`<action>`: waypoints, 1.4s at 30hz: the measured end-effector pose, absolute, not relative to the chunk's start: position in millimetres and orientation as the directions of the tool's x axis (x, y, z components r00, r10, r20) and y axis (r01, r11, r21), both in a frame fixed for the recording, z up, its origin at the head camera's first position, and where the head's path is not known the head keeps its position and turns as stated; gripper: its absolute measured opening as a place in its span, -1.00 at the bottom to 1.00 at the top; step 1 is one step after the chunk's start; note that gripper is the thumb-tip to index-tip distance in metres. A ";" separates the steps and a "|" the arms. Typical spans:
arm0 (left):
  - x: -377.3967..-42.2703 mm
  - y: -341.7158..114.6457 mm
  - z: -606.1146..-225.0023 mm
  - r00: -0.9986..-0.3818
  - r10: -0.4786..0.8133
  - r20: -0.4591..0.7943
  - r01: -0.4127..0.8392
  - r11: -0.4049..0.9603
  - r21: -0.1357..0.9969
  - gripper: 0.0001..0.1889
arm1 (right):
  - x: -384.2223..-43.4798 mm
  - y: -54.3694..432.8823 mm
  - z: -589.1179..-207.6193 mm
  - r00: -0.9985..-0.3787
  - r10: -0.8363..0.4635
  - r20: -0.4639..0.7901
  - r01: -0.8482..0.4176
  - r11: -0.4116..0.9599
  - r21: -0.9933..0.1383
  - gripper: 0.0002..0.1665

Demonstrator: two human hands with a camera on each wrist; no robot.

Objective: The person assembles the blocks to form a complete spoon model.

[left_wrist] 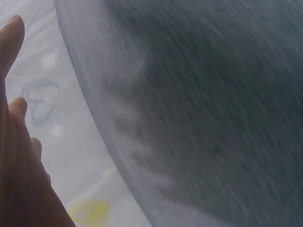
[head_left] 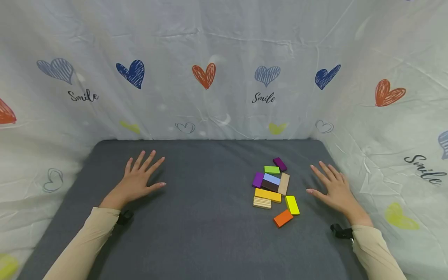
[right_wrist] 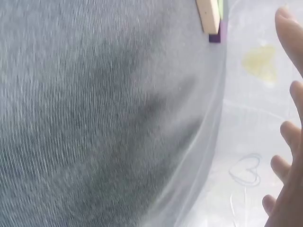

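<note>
My left hand [head_left: 135, 182] hovers over the left side of the grey table with its fingers spread and nothing in it. On the right, my right hand [head_left: 334, 190] is likewise spread and holds nothing, just right of a loose group of coloured blocks. The group has an orange block [head_left: 283, 218], a yellow block [head_left: 292, 205], an amber block [head_left: 268, 195], a striped wooden block [head_left: 262, 202] and a plain wooden block [head_left: 284, 184]. Farther back lie a blue block [head_left: 271, 179], a dark brown block [head_left: 270, 186], a purple block [head_left: 258, 179], a green block [head_left: 272, 170] and a dark purple block [head_left: 280, 163].
A dark grey cloth covers the table [head_left: 196, 233]. Behind it and along both sides hangs a white curtain [head_left: 231, 46] printed with hearts and the word Smile. Dark wrist cameras sit at both cuffs, below the beige sleeves [head_left: 84, 245].
</note>
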State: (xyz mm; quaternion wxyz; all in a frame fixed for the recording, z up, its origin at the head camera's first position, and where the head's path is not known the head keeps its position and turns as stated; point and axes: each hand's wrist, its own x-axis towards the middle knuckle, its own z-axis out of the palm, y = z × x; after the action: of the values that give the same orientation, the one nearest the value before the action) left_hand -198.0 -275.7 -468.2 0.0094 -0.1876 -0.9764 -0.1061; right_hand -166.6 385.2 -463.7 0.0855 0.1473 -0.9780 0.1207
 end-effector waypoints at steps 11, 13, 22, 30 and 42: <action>-211.8 -227.6 -477.1 -0.882 0.465 0.078 0.470 0.858 0.205 -0.06 | -161.6 371.0 -473.8 -0.929 -0.326 0.176 -0.361 0.905 -0.225 0.10; -213.7 -218.0 -477.6 -0.874 0.481 0.073 0.485 0.851 0.203 -0.06 | -159.9 368.3 -475.3 -0.925 -0.339 0.173 -0.373 0.898 -0.234 0.10; -218.7 -175.5 -479.6 -0.835 0.549 0.032 0.541 0.810 0.224 -0.06 | -147.9 360.6 -481.8 -0.920 -0.369 0.131 -0.391 0.873 -0.293 0.08; -223.1 -146.2 -481.1 -0.797 0.603 0.026 0.588 0.766 0.258 -0.08 | -139.2 358.4 -486.0 -0.919 -0.378 0.116 -0.394 0.848 -0.355 0.00; -234.1 -100.3 -478.9 -0.740 0.672 -0.009 0.646 0.715 0.267 -0.09 | -131.4 352.4 -495.0 -0.903 -0.400 0.157 -0.429 0.811 -0.399 -0.25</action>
State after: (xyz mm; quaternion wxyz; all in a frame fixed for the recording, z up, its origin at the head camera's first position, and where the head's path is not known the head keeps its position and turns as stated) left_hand -234.1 -100.3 -478.9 -0.0527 -0.3563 -0.9246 -0.1241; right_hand -131.4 352.4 -495.0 0.0327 0.2180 -0.9509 0.2172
